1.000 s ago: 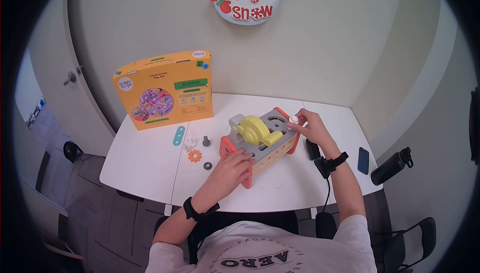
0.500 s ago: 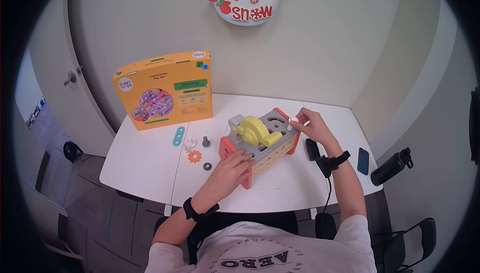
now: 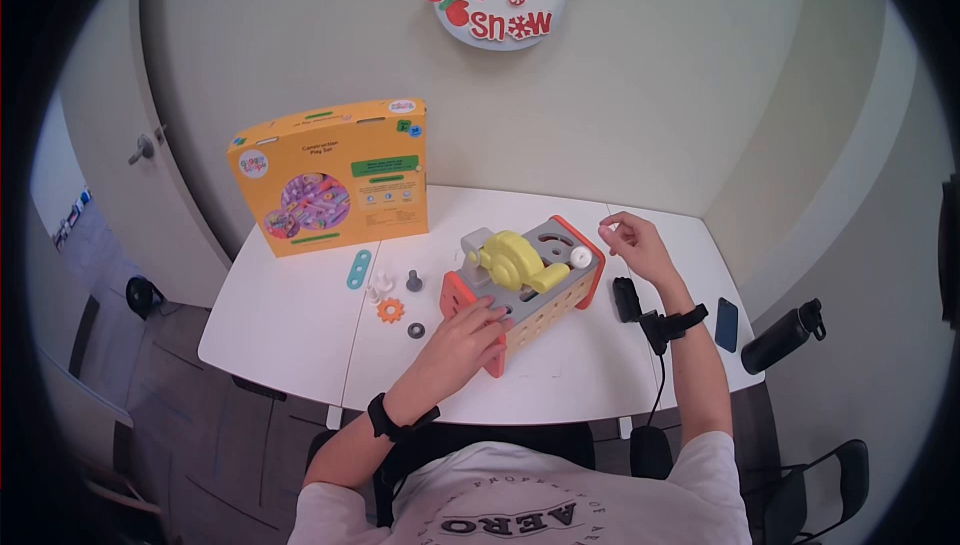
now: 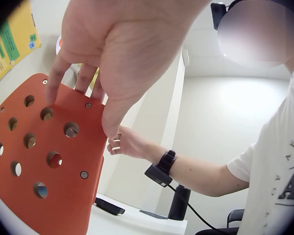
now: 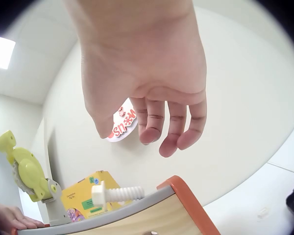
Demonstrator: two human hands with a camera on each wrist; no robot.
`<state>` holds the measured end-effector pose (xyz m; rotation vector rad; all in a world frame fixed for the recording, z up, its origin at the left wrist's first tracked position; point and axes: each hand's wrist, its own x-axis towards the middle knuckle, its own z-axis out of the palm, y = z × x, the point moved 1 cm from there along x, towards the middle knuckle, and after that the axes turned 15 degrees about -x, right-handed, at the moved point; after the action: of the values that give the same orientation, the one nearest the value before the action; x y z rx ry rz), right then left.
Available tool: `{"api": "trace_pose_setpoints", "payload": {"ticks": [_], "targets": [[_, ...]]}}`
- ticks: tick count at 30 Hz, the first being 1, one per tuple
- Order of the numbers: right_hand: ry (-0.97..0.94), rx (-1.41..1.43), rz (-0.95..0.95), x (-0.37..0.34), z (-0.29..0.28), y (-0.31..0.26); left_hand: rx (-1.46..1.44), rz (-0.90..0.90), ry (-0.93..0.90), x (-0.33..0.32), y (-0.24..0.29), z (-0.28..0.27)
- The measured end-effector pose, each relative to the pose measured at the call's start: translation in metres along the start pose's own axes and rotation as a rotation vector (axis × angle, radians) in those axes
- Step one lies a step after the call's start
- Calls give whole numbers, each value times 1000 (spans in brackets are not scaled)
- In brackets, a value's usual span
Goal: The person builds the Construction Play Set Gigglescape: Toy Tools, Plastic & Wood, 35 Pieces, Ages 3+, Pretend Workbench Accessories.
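Observation:
A toy workbench (image 3: 540, 310) with a grey top and orange end panels (image 4: 54, 147) stands at the table's middle. My left hand (image 3: 460, 343) rests over its near left end, fingers on the top edge. A white toy bolt (image 5: 118, 194) lies on its side on the grey top by the far right end; in the head view only its round head shows. Just beyond that end my right hand (image 3: 642, 245) hovers, fingers loosely bent and holding nothing. A yellow-green toy circular saw (image 3: 510, 263) sits on the bench between the hands.
Left of the bench lie a grey bolt (image 3: 414, 281), an orange gear (image 3: 390, 311), a grey ring (image 3: 416, 331), small white pieces (image 3: 380, 287) and a teal strip (image 3: 358, 270). A yellow box (image 3: 335, 185) stands behind. A phone (image 3: 727, 325) and black bottle (image 3: 783, 337) are at right.
My right hand has let go of the white bolt and moved off to the right. The bolt now lies on the bench top. My left hand stays in place.

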<state>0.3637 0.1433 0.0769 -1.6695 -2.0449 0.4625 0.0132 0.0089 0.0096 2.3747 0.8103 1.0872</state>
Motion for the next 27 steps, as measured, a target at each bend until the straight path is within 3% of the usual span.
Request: {"api": "trace_pose_setpoints", "payload": {"ticks": [3, 7, 10, 14, 17, 20, 23, 26, 27], "targets": [[48, -30, -96, -4, 4, 1, 3, 5, -15, -1, -4, 0], [90, -13, -343, -34, 26, -45, -2, 0, -14, -2, -1, 2], [338, -405, -623, -44, 65, -33, 6, 9, -9, 0, -2, 1], [333, -288, -523, -44, 70, -31, -3, 16, -8, 0, -1, 1], [312, -254, -571, -41, 53, -52, -9, 18, 0, 1, 1, 0], [-51, -132, -473, -37, 34, -79, -21, 1, -5, 1, 2, 0], [-100, -308, -571, -21, 43, -74, -26, 11, 5, 1, 1, 1], [76, -332, -654, -16, 35, -70, -28, -13, 0, 1, 1, 0], [102, -246, -567, -15, 30, -66, -28, -9, -3, 1, 2, 0]]}}
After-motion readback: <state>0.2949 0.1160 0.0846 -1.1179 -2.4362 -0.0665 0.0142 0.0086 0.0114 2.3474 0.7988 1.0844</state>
